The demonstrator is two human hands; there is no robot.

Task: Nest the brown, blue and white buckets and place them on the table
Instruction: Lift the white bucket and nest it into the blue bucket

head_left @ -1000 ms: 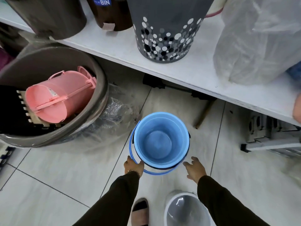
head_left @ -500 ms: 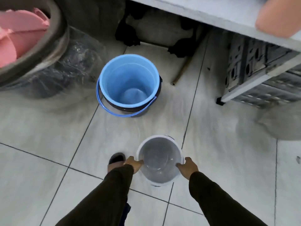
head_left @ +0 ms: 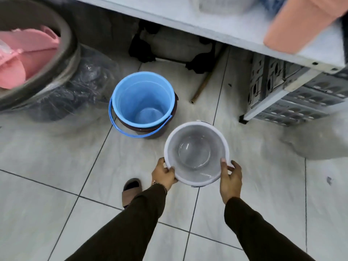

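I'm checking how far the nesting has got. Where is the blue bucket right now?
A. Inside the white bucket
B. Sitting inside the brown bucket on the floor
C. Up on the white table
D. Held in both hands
B: the blue bucket sits in the brown bucket, whose dark rim shows around it on the tiled floor, while the left hand and right hand hold the white bucket.

Evenly lit from overhead, with soft, weak shadows and a dull sheen on the floor tiles. Sharp at centre; smeared by motion blur toward the shelf and right edge. Bent by wide-angle distortion at the borders.
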